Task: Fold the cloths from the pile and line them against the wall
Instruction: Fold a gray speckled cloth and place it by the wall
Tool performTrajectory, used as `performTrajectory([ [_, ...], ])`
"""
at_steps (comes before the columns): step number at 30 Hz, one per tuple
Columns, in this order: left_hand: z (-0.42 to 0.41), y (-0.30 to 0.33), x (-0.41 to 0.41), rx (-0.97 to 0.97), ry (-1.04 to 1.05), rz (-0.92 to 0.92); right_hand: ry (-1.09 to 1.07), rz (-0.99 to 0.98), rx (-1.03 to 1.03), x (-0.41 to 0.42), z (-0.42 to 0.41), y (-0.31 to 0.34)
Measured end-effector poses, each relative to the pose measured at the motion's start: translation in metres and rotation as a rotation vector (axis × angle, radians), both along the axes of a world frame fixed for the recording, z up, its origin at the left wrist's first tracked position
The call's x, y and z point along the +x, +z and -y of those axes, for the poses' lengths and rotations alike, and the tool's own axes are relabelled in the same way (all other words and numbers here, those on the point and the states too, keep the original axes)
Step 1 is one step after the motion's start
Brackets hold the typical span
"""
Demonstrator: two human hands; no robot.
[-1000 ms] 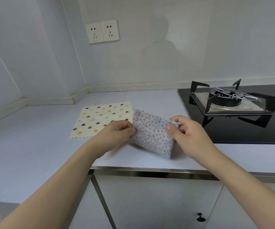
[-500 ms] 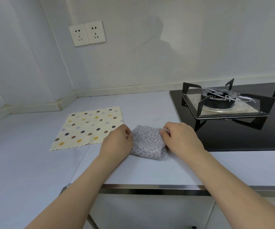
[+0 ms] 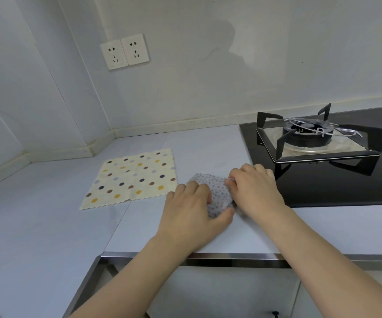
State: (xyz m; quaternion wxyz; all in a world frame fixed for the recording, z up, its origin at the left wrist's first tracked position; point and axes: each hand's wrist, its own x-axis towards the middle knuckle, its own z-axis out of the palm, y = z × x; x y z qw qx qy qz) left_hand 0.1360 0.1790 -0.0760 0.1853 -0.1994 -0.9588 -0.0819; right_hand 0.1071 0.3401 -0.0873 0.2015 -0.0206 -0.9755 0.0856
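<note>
A small grey cloth with dark dots (image 3: 217,193) lies folded on the pale counter (image 3: 48,226) between my two hands. My left hand (image 3: 192,210) pinches its near left part, thumb under the front edge. My right hand (image 3: 254,189) grips its right side with curled fingers. Much of the grey cloth is hidden under my hands. A cream cloth with coloured polka dots (image 3: 130,180) lies flat and unfolded to the left, apart from both hands. The back wall (image 3: 208,76) rises behind the counter.
A black gas hob (image 3: 323,180) with a burner and pan support (image 3: 309,136) sits just right of my right hand. Two wall sockets (image 3: 126,51) are above the corner. The counter's metal front edge (image 3: 208,257) runs below my wrists.
The grey cloth was held up and spread between my hands, then came down onto the counter and was folded smaller. My hands have moved closer together over it.
</note>
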Motion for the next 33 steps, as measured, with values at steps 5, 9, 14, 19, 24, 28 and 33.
performTrajectory([
  [5,-0.009,-0.005,0.004,-0.087,0.055,-0.098,0.004,0.015,-0.033,0.001,-0.001,0.000],
  [9,-0.017,0.004,0.012,-0.149,0.092,0.025,0.007,0.031,-0.015,0.003,0.001,0.000],
  [14,-0.018,0.002,0.013,-0.116,0.123,0.117,-0.023,0.022,0.031,0.005,0.002,-0.001],
  [19,-0.017,0.004,0.014,-0.075,0.143,0.228,-0.090,0.010,0.073,0.005,0.004,-0.002],
  [24,-0.013,0.006,0.009,0.001,0.117,0.322,-0.134,0.028,0.051,0.006,0.005,0.000],
  [28,0.004,0.001,-0.006,0.120,0.034,0.371,-0.135,-0.013,0.063,0.008,0.008,-0.001],
  [33,0.015,0.004,-0.002,0.258,-0.042,0.501,-0.128,-0.001,0.086,0.006,0.006,-0.004],
])
